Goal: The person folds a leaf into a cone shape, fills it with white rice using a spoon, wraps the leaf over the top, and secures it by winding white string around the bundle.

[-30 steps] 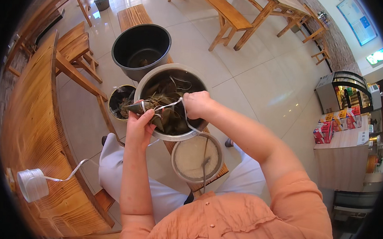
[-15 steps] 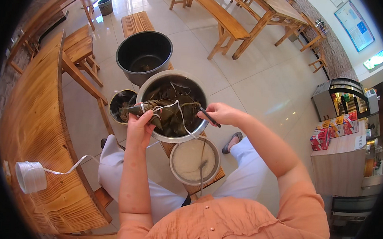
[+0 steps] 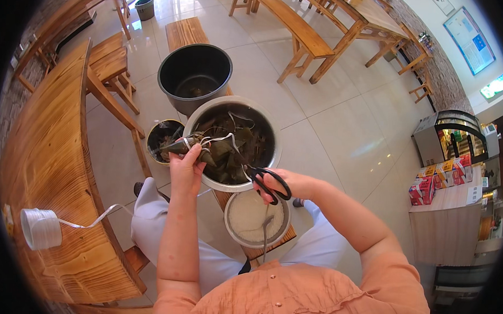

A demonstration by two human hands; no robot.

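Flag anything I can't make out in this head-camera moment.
In the head view:
Scissors: blade tips, lost against the dark leaves.
Left hand: some fingers, behind the leaf bundle.
Steel bowl: bottom, covered by leaves.
Black pot: bottom contents, too small and dark to identify.

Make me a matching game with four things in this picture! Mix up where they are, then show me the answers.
Things:
1. Scissors
2. Leaf parcel
3. Roll of white ribbon
4. Bowl of white grains

Places:
A. On the wooden table
B. In the right hand
C. Between the legs
D. In the left hand

Right pairs: 1-B, 2-D, 3-A, 4-C.
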